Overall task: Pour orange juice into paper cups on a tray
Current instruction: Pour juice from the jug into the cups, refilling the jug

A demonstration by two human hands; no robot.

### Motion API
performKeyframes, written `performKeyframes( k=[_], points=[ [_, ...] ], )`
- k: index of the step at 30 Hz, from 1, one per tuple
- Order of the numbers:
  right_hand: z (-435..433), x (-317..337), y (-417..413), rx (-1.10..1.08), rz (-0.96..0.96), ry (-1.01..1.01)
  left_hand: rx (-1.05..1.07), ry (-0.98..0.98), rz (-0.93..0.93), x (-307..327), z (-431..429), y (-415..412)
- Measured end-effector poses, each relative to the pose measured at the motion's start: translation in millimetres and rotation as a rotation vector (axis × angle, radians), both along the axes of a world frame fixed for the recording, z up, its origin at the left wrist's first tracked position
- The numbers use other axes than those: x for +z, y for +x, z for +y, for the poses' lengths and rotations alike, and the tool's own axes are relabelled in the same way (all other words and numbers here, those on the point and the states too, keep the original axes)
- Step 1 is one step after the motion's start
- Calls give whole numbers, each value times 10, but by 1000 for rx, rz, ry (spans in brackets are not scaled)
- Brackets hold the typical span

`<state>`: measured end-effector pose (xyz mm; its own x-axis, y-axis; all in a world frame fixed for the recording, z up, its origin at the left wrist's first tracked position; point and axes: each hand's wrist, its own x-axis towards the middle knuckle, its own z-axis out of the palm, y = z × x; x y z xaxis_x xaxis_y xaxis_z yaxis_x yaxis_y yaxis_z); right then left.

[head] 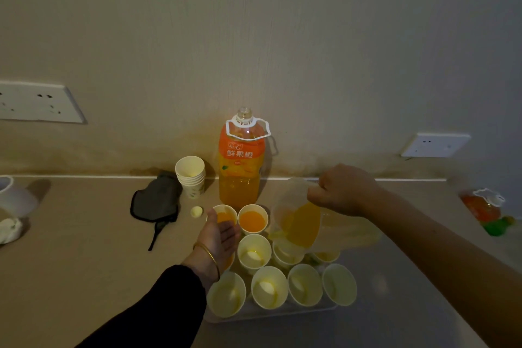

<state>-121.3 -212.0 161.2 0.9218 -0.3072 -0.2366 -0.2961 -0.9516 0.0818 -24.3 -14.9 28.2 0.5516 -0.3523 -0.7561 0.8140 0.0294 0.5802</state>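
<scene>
My right hand [343,191] grips the handle of a clear plastic jug [302,220] of orange juice, tilted left with its spout over a paper cup [285,253] in the middle row. A clear tray [271,315] holds several pale paper cups. Two cups in the back row, cup [224,216] and cup [252,219], hold juice. The front row cups, such as cup [269,287], look empty. My left hand [221,237], fingers straight, rests beside the left cups. An uncapped orange juice bottle [243,161] stands behind the tray.
A stack of spare paper cups [190,176] and a yellow bottle cap [197,211] lie left of the bottle, next to a dark pouch [156,198]. A small bottle [485,207] lies at the far right. Wall sockets [39,103] sit above the counter.
</scene>
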Motion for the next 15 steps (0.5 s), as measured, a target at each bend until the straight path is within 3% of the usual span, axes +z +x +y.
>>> performKeyframes(
  k=[15],
  points=[
    [43, -49, 45, -11, -44, 27, -53, -43, 18, 95, 17, 6]
  ],
)
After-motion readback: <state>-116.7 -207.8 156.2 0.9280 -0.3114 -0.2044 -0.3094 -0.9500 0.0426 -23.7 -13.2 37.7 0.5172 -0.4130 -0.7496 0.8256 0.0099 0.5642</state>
